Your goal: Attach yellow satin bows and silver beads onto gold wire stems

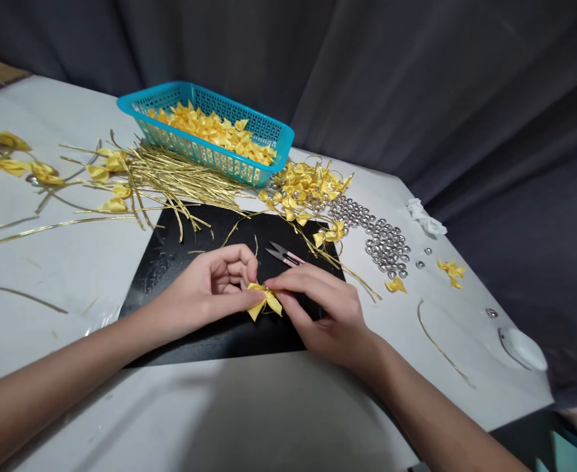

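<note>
A small yellow ribbon bow [271,303] is pinched between both hands above the black mat [195,344]. My left hand [214,285] holds its left side with thumb and fingers, the other fingers curled. The fingertips of my right hand [322,305] close on the bow's top and right side, near its centre. Something small and shiny shows at that centre, mostly hidden by the fingers. Just behind my right hand, thread snips [286,254] with pink handles lie on the mat, blades pointing left.
A blue basket [204,152] of yellow bows stands at the back. Gold cords [185,180] are heaped before it. Finished-looking bows [313,187] and silver rings [387,246] lie to the right. A white rounded object [523,349] sits near the right edge, and loose bows [6,157] lie far left.
</note>
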The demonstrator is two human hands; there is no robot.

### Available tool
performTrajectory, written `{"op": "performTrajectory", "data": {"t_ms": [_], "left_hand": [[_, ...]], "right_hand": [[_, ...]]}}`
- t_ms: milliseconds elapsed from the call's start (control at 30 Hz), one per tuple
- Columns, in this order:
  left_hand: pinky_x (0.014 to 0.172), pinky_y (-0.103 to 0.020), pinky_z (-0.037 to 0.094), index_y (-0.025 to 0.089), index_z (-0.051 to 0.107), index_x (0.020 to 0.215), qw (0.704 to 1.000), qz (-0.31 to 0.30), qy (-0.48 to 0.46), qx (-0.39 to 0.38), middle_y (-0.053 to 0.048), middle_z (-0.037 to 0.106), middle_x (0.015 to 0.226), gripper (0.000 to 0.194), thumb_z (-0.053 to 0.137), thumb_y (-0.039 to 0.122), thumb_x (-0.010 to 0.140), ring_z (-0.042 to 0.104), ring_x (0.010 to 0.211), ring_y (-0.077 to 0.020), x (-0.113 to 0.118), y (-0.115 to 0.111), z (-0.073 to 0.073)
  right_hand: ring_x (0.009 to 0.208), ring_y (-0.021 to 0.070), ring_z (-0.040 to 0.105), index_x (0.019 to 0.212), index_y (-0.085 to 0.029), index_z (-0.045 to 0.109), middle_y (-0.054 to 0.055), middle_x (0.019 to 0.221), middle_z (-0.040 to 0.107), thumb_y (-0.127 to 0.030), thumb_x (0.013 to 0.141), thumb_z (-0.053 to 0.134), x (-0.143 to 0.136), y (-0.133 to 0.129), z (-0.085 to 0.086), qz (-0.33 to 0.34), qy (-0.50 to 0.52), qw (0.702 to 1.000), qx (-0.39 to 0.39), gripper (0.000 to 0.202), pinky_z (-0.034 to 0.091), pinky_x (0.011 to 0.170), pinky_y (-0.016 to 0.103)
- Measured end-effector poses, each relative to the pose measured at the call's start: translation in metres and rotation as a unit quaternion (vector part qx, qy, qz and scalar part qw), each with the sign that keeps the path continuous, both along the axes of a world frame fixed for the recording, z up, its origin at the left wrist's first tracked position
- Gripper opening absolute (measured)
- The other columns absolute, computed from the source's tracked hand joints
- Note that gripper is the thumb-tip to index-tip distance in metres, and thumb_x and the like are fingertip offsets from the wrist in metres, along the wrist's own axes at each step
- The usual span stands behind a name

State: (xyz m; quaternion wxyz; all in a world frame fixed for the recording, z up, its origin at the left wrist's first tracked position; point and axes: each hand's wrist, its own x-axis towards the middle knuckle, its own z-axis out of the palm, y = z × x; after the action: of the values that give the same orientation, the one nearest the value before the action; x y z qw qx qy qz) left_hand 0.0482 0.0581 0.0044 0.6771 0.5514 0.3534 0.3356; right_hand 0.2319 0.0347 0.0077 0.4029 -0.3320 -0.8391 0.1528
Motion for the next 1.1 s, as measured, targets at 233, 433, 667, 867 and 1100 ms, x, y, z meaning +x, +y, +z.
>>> {"op": "performTrajectory", "data": {"t_ms": [233,433,667,867,1100], "left_hand": [[0.054,-0.017,0.038,0.017,0.05,0.076,1.0,-0.015,-0.017,0.005,0.004,0.055,0.063,0.013,0.062,0.022,0.078,0.048,0.057,-0.0069,-0.0039,0.0003,-0.0054],[0.055,-0.017,0.037,0.017,0.051,0.077,1.0,-0.022,-0.009,0.009,0.005,0.053,0.062,0.014,0.062,0.025,0.079,0.048,0.057,-0.0069,-0.0058,-0.0003,-0.0053],[0.052,-0.016,0.035,0.016,0.049,0.073,1.0,-0.002,0.023,0.013,0.006,0.05,0.06,0.016,0.062,0.023,0.076,0.044,0.054,-0.0058,-0.0018,0.0001,-0.0033],[0.05,-0.015,0.035,0.015,0.048,0.07,0.999,0.004,0.026,0.022,0.007,0.049,0.057,0.016,0.063,0.022,0.072,0.043,0.052,-0.0052,0.0006,0.001,-0.0011],[0.049,-0.014,0.036,0.017,0.045,0.07,1.0,0.007,0.018,0.021,0.008,0.049,0.058,0.018,0.063,0.017,0.069,0.044,0.052,-0.0046,0.0012,0.0022,-0.0044]], "right_hand": [[0.076,0.0119,0.064,0.089,-0.014,0.064,0.007,0.081,0.068,-0.004,0.082,0.053,-0.0007,-0.0014,-0.002,-0.017,0.019,1.0,0.013,0.017,0.054,0.073,0.025],[0.075,0.0119,0.064,0.086,-0.015,0.063,0.007,0.08,0.069,-0.004,0.082,0.053,-0.002,-0.002,-0.0024,-0.022,0.014,0.999,0.022,0.016,0.054,0.074,0.025],[0.078,0.0125,0.065,0.084,-0.013,0.064,0.007,0.08,0.069,-0.002,0.081,0.054,-0.0024,-0.0015,-0.0039,-0.02,0.009,0.999,0.025,0.016,0.054,0.076,0.025],[0.077,0.0118,0.064,0.082,-0.014,0.064,0.007,0.08,0.069,-0.002,0.082,0.052,-0.0029,-0.0007,-0.0044,-0.013,0.008,0.999,0.032,0.017,0.053,0.076,0.022],[0.068,0.0104,0.059,0.087,-0.014,0.062,0.006,0.081,0.063,-0.011,0.083,0.051,-0.0069,-0.0051,-0.0002,-0.041,0.049,0.985,-0.161,0.013,0.05,0.059,0.021]]}}
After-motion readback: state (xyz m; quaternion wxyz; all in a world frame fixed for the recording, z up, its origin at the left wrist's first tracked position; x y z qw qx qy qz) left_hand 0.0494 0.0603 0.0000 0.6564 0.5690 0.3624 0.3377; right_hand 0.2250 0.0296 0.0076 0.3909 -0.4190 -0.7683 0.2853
